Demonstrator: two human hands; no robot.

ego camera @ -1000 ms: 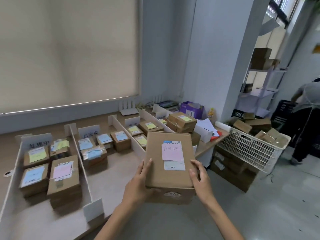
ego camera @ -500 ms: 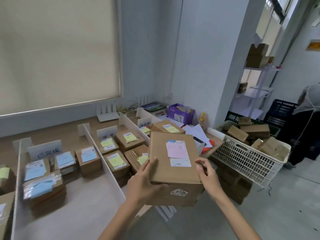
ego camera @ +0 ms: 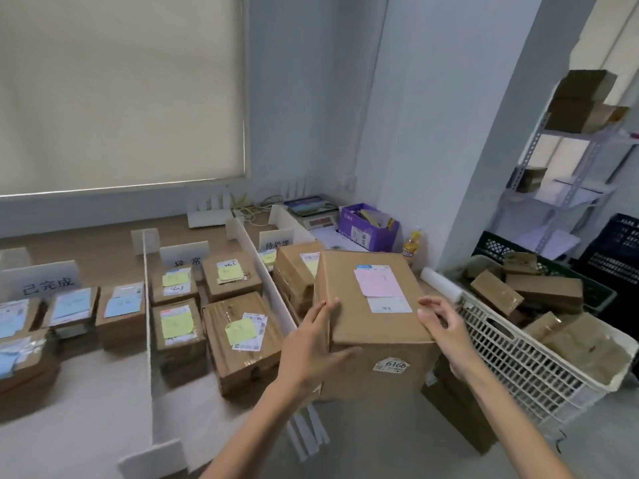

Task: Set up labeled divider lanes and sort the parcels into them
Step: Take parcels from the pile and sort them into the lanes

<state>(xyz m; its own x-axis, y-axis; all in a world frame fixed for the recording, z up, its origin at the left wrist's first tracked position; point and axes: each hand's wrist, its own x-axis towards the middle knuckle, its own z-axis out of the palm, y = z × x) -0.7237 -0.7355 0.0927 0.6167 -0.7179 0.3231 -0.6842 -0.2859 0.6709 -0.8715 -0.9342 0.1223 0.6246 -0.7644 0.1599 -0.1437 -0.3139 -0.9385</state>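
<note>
I hold a cardboard parcel (ego camera: 373,323) with a pink note and a white label on top, in front of me above the table's right end. My left hand (ego camera: 313,347) grips its left side, thumb on the front face. My right hand (ego camera: 444,326) holds the right top edge with curled fingers. White divider boards (ego camera: 147,323) split the table into lanes with standing label cards (ego camera: 183,259). Parcels with yellow notes (ego camera: 238,337) fill the middle lane, blue-noted parcels (ego camera: 119,309) the left lane. Stacked parcels (ego camera: 294,271) sit in the right lane behind the held box.
A white plastic crate (ego camera: 525,361) with loose parcels stands at the right, brown boxes under it. A purple box (ego camera: 366,226) and a scale (ego camera: 311,210) sit at the table's back corner. A metal shelf (ego camera: 567,160) stands by the pillar.
The view has swung right and closer. The parcel in both hands has moved rightward along the table, from over the middle lanes toward the right-hand lane.
</note>
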